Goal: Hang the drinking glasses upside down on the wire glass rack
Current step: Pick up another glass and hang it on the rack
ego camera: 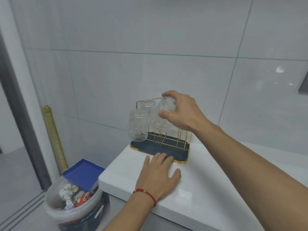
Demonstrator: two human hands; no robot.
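Note:
A gold wire glass rack [180, 140] with a dark tray base stands on the white counter against the tiled wall. Two clear embossed glasses hang upside down on it: one at the front left [138, 125], one behind it [147, 105]. My right hand [180, 112] grips the base of a third glass [160, 120], upside down and tilted over the rack's middle prongs. My left hand [158, 177], with a red string bracelet on the wrist, lies flat on the counter, its fingertips touching the tray's front edge.
The white counter [208, 189] ends at a left edge just beside the rack. Below it on the floor stands a bin [73, 202] lined with a plastic bag and full of rubbish, with a blue lid [83, 172] behind it. A yellow pole leans in the corner.

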